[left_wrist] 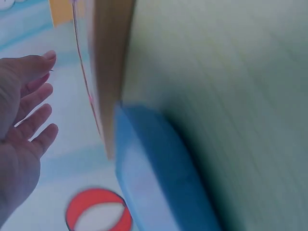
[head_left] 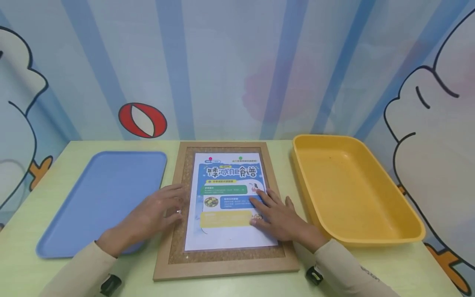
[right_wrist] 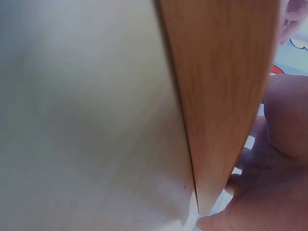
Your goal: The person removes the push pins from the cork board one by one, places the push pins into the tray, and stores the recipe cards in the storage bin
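A printed poster [head_left: 230,239] lies on a cork board [head_left: 176,247] with a wooden frame [head_left: 226,271]. A pink push pin [head_left: 210,158] and a green push pin [head_left: 240,158] sit at its top edge. My left hand [head_left: 157,212] is over the board's left side, pinching a small whitish push pin [head_left: 179,211] between thumb and index finger; its thin point shows in the left wrist view. With fingers spread, my right hand [head_left: 278,216] rests on the poster's right side. In the right wrist view the frame's side partly hides that hand [right_wrist: 269,192].
To the left of the board lies a blue tray [head_left: 111,194]. A deep yellow tray [head_left: 356,185] stands on the right. Both are on a pale yellow table [head_left: 74,280], backed by a printed curtain-like wall [head_left: 230,82].
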`<control>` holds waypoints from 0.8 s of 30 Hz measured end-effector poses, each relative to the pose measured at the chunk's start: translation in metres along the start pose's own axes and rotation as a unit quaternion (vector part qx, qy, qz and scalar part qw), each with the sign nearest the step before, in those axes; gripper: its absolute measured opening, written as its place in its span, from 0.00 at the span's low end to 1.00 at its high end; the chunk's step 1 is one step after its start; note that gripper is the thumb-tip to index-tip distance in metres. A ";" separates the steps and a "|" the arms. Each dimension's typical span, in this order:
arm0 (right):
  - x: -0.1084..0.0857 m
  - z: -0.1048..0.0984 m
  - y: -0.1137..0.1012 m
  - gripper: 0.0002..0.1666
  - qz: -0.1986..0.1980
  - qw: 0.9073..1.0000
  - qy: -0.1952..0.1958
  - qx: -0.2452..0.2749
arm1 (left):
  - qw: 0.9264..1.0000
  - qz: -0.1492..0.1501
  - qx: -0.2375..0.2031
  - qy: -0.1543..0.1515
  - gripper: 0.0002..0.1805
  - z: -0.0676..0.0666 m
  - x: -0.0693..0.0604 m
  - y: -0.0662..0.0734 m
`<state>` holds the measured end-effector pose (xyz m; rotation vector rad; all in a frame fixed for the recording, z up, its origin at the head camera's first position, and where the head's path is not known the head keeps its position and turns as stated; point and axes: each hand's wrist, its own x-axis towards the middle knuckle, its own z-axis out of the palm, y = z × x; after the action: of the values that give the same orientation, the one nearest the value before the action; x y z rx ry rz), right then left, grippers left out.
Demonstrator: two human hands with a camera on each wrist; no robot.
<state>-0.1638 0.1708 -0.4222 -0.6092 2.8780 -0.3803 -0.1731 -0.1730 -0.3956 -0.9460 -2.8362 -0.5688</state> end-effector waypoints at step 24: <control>0.000 0.002 0.000 0.38 0.005 1.000 0.002 0.001 | 0.988 -0.101 -0.052 0.104 0.07 -0.011 -0.044 -0.100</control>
<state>-0.1633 0.1705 -0.4237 -0.5929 2.8840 -0.3836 -0.1971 -0.2757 -0.4261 -0.5757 -2.7514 -0.7947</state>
